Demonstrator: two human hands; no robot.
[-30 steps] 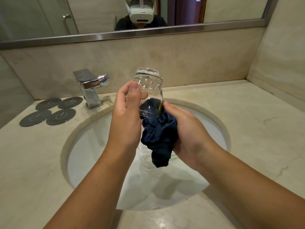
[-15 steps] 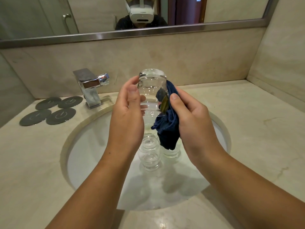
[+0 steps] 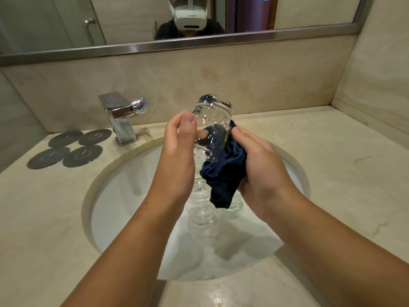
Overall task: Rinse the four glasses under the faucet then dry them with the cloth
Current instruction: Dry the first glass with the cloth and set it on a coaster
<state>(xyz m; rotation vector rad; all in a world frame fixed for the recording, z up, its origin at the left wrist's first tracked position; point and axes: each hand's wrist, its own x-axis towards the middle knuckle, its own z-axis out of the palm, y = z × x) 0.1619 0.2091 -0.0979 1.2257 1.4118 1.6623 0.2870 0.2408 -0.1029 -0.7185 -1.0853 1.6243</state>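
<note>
Four dark round coasters [image 3: 68, 149] far left on stone counter [image 3: 332, 173], touching in cluster; chrome faucet [image 3: 120, 120] just right of them, at rim of sink [image 3: 104, 173]; left hand [image 3: 179, 151] over basin, thumb and fingers curled round clear glass [image 3: 211, 127], held base-up and tilted; dark blue cloth [image 3: 223, 173] bunched against glass's right side and mouth, gripped in right hand [image 3: 263, 167], fingers wrapped round it; more glasses [image 3: 202, 214] stand in basin below, partly hidden by cloth.
</note>
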